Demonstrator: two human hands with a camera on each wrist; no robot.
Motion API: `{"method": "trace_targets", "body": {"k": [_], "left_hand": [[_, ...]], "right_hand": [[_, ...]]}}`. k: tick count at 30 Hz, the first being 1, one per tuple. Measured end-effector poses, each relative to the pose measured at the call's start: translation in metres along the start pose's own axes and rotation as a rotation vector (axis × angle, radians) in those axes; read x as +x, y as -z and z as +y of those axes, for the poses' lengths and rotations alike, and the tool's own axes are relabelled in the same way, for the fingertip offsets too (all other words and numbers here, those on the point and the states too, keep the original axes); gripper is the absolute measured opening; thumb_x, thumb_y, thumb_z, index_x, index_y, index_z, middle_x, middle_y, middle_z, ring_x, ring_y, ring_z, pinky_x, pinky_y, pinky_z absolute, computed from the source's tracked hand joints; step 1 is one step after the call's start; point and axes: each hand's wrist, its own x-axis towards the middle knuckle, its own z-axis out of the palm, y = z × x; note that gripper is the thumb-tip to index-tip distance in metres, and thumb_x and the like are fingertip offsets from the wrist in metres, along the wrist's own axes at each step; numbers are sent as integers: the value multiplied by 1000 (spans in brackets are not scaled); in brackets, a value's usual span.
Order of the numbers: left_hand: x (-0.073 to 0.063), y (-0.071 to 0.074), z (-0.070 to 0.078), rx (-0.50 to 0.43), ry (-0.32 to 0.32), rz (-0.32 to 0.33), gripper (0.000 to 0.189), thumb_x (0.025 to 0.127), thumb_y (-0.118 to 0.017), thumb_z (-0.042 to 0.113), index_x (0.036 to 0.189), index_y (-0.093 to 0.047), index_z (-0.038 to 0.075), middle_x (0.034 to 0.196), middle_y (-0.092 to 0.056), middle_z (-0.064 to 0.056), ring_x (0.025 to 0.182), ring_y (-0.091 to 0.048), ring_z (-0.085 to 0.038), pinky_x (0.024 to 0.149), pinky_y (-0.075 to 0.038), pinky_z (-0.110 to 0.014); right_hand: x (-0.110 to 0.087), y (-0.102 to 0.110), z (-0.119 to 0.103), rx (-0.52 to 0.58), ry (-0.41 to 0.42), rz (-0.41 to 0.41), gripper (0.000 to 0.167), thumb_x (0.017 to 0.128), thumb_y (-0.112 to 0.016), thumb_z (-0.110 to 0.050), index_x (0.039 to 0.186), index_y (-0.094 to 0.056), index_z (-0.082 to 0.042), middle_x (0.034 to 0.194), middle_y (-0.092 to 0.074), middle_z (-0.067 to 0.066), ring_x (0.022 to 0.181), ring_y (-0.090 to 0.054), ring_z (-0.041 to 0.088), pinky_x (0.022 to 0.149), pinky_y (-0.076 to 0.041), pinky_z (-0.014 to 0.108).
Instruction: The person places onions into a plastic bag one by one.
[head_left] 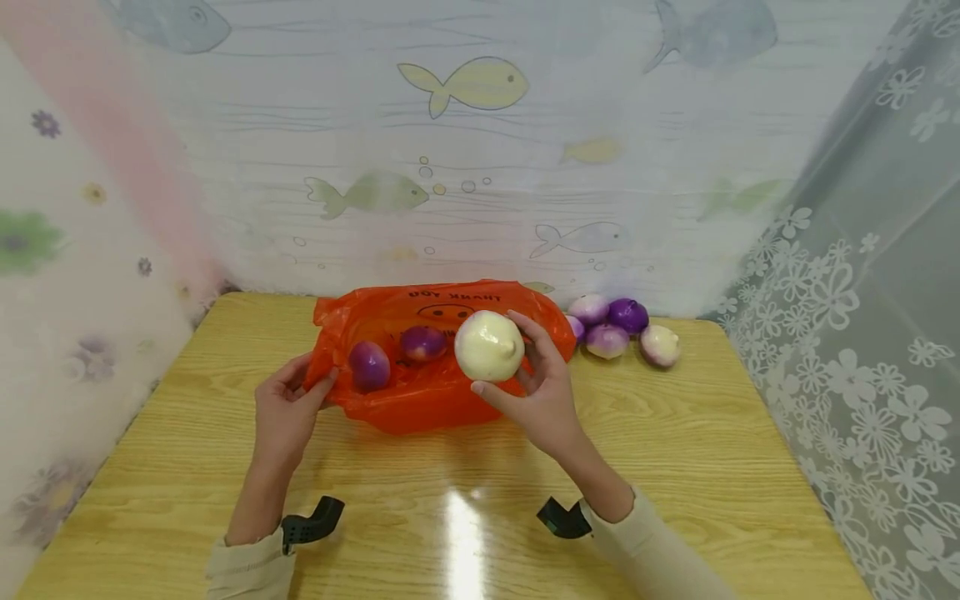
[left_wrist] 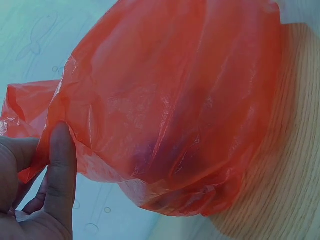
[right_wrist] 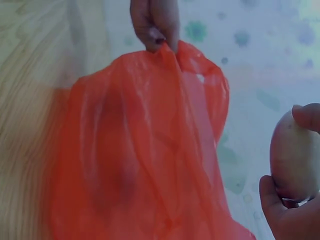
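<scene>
the left hand (head_left: 288,408) pinches the left edge of a red plastic bag (head_left: 427,410); 2 purple turnips (head_left: 370,367) show inside. the right hand (head_left: 546,392) grips a pale turnip (head_left: 487,347), held up at the bag's right part. 5 more turnips (head_left: 607,341) sit right of it on the wooden table (head_left: 675,442).

Eight visible bulbs (head_left: 489,348) — one bag (head_left: 427,410)

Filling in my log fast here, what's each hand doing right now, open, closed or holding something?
Left hand: pinching the edge of the red plastic bag.
Right hand: holding a pale round vegetable.
</scene>
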Motion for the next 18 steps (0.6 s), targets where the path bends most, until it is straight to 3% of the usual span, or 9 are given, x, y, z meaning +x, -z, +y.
{"method": "trace_targets", "body": {"k": [7, 18], "left_hand": [[1, 1, 4, -12, -5, -34, 38, 96, -70, 9, 131, -62, -2, 107, -70, 8, 90, -73, -4, 75, -61, -21], [0, 1, 6, -12, -27, -46, 35, 97, -68, 8, 131, -63, -2, 108, -70, 8, 89, -74, -4, 75, -61, -22]], "right_hand": [[18, -17, 5, -57, -102, -63, 81, 79, -83, 3, 149, -47, -19, 147, -50, 3, 129, -56, 25, 102, -55, 36], [39, -36, 18, -123, -196, -171, 82, 79, -86, -3, 149, -48, -20, 145, -52, 4, 124, -57, 26, 102, -55, 39]]}}
